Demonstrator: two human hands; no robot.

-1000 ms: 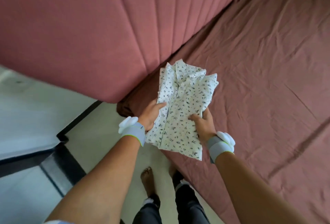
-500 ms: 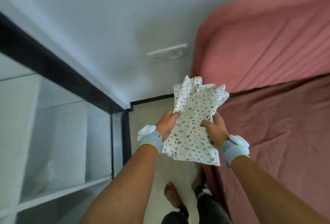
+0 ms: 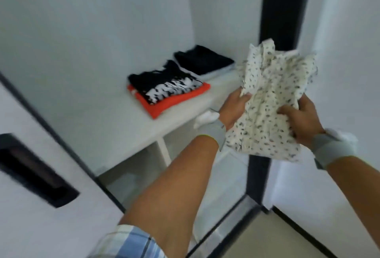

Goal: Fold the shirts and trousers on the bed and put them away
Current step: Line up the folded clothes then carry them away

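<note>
Here the left hand (image 3: 234,109) and right hand (image 3: 302,122) both grip the folded printed shirt (image 3: 271,101); left of them, folded clothes (image 3: 168,91) lie on the shelf (image 3: 115,126).

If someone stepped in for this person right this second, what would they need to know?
Left hand and right hand both grip the folded white printed shirt, held in the air beside the wardrobe shelf.
Done: a black-and-white garment lies folded on an orange one, and a black garment lies folded behind them, all on that shelf.
Left: set this shirt on the shelf. The bed is out of view, so I cannot tell what remains there.
</note>
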